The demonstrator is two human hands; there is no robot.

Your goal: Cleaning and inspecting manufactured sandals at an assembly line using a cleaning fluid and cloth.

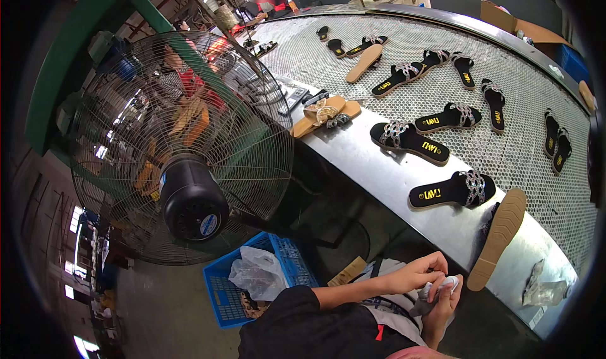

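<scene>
My left hand [424, 274] and my right hand [445, 303] meet in front of my body, beside the metal edge of the table. Between them is a crumpled whitish-grey cloth [435, 289]. My right fingers wrap round it, and my left fingers are pinched together at its upper side. Closest to my hands, a sandal with its tan sole [502, 236] facing me lies at the table edge. Just beyond it is a black slide sandal [453, 190] with a glittery woven strap. Two more such sandals, a near one [410, 142] and a farther one [449, 117], lie along the metal strip.
Several more sandals [495, 106] are spread over the perforated conveyor surface [435, 30]. A large caged fan [189, 169] stands at left. Below it sits a blue crate [218, 296] with a plastic bag [257, 274]. Clear crumpled plastic [543, 289] lies at the table's right. A person [268, 2] is far behind.
</scene>
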